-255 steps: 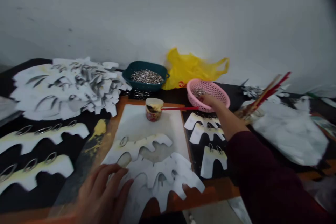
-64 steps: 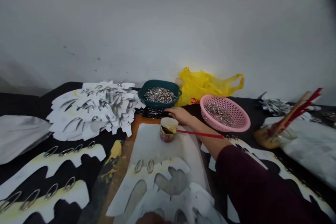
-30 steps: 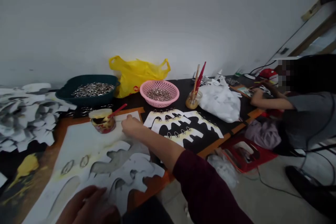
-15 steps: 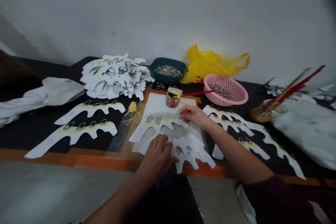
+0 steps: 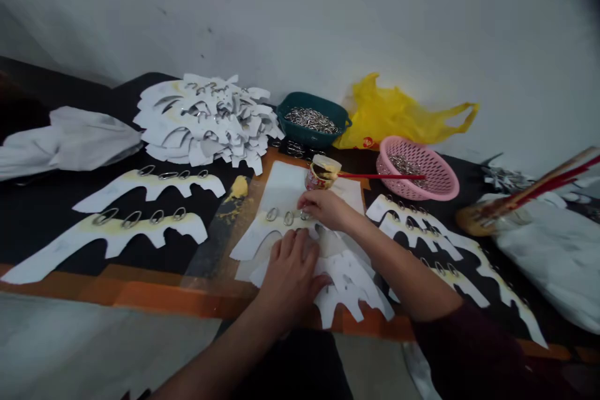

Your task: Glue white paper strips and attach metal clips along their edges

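Observation:
My right hand (image 5: 324,208) is closed in a pinch on a small metal ring (image 5: 304,215) at the upper edge of a white scalloped piece (image 5: 249,241). Two more oval rings sit on the yellowish glued strip of that piece, to the left of the pinch. My left hand (image 5: 291,272) lies over the lower edge of the piece, fingers stretched out and thumb apart. Under and right of it are more white cut pieces (image 5: 347,281). Just behind the right hand, an open tub of yellow paste (image 5: 319,180) stands on a white sheet (image 5: 285,184).
White pieces with rings lie at left (image 5: 140,231) and right (image 5: 417,231). Behind are a heaped stack (image 5: 201,125), a green basket of rings (image 5: 312,137), a yellow bag (image 5: 394,112) and a pink basket (image 5: 443,178). A red-handled stick (image 5: 370,176) juts from the tub. Brushes (image 5: 529,194) stand at right.
My right hand has moved left along the piece's upper edge and now holds the ring beside the other two. My left hand stays on the piece. The view has shifted slightly.

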Available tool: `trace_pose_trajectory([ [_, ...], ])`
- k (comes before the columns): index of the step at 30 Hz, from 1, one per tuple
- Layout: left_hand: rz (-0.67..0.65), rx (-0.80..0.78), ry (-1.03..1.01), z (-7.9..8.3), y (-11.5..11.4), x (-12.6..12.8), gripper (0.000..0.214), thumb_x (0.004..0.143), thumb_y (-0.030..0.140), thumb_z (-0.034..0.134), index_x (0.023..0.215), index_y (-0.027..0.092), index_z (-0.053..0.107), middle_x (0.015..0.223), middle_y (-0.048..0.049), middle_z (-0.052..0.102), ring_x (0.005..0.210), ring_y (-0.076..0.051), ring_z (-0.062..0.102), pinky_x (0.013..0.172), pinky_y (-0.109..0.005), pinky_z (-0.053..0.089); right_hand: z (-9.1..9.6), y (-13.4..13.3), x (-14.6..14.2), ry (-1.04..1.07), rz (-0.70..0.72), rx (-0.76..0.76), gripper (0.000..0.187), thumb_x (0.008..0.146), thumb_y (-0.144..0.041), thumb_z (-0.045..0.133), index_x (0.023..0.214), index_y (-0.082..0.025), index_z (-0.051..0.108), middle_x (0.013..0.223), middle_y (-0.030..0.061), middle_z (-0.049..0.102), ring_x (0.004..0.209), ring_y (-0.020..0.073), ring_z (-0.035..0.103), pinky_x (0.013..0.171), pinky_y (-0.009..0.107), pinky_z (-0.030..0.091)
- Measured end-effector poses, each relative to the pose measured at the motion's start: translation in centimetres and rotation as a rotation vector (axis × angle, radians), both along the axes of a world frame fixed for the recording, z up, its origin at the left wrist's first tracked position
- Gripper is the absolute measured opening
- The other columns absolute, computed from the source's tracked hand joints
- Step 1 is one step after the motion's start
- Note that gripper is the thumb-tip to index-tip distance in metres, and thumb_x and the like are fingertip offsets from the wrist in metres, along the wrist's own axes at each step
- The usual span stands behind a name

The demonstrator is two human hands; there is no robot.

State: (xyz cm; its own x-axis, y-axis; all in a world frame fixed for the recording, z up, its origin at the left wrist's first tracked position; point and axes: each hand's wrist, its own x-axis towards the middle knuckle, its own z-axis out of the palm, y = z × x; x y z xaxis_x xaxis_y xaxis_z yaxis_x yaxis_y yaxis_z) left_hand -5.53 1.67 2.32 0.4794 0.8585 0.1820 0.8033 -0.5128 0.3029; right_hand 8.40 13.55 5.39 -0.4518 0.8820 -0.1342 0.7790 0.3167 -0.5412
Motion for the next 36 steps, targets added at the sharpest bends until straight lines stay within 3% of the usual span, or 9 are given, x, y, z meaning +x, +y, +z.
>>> trace_pose_trajectory([
  [4,-0.016,-0.013,0.003,-0.1,0.3,0.2,0.048,0.081,0.052,0.054,0.116,0.019,0.054,0.135,-0.0124,0.043,0.123,-0.034,0.036,0.095,-0.050,0.036,-0.5,0.2,0.4,-0.011,0.012,-0.006,0.009,0.076,-0.009,0.059,0.079,-0.015,0.065,0.071,0.0000,0.063,0.065,0.0100,0.054,0.060,0.019,0.037],
  [14,-0.020,-0.027,0.018,-0.4,0.5,0.5,0.048,0.081,0.053,0.054,0.115,0.018,0.054,0.129,-0.0108,0.049,0.120,-0.034,0.037,0.094,-0.048,0.036,-1.4,0.7,0.3,-0.030,0.094,0.046,0.012,0.075,-0.005,0.058,0.073,-0.014,0.065,0.075,0.0032,0.064,0.074,0.0130,0.055,0.069,0.021,0.038],
  [20,0.018,0.003,0.032,-0.3,1.0,0.6,0.048,0.082,0.052,0.053,0.117,0.019,0.054,0.138,-0.0135,0.042,0.123,-0.035,0.036,0.094,-0.048,0.035,-1.8,0.9,0.5,-0.026,0.118,0.068,0.011,0.075,-0.005,0.059,0.072,-0.014,0.066,0.075,0.0035,0.064,0.074,0.0129,0.055,0.069,0.021,0.039],
  [36,-0.018,-0.048,0.083,0.8,1.8,0.2,0.075,0.081,0.066,0.041,0.131,0.010,0.043,0.137,-0.0158,0.044,0.118,-0.033,0.040,0.093,-0.046,0.032,-1.9,0.6,0.1,0.007,0.056,0.146,0.011,0.071,-0.004,0.063,0.066,-0.012,0.068,0.069,0.0032,0.061,0.069,0.0119,0.055,0.066,0.021,0.039],
])
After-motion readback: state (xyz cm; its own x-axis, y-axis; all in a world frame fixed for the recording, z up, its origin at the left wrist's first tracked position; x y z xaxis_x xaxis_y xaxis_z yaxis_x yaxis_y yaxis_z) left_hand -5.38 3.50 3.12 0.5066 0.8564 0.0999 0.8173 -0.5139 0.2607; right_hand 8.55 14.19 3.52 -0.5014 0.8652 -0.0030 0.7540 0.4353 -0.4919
